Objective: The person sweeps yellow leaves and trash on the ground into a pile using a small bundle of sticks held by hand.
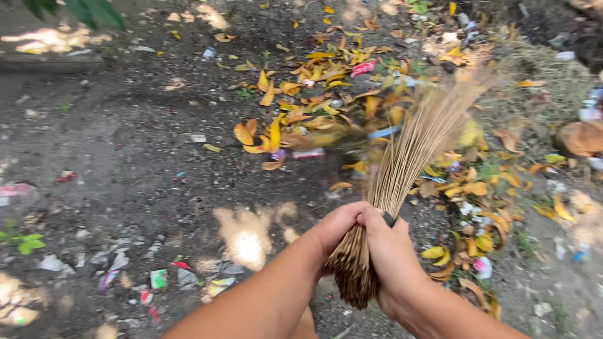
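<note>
Both hands are closed around the bound end of a stick broom. The left hand is wrapped over the bundle from the near side, and the right hand is clamped just beside it, touching it, over a dark binding band. The broom is held tilted, its butt end projecting below the hands and its bristles fanned up and to the right, blurred at the tips. The tips are located at the near edge of a pile of yellow leaves, which is mixed with scraps of litter. Bare dirt ground is seen to the left of the hands, marked by scattered wrappers and sun patches.
</note>
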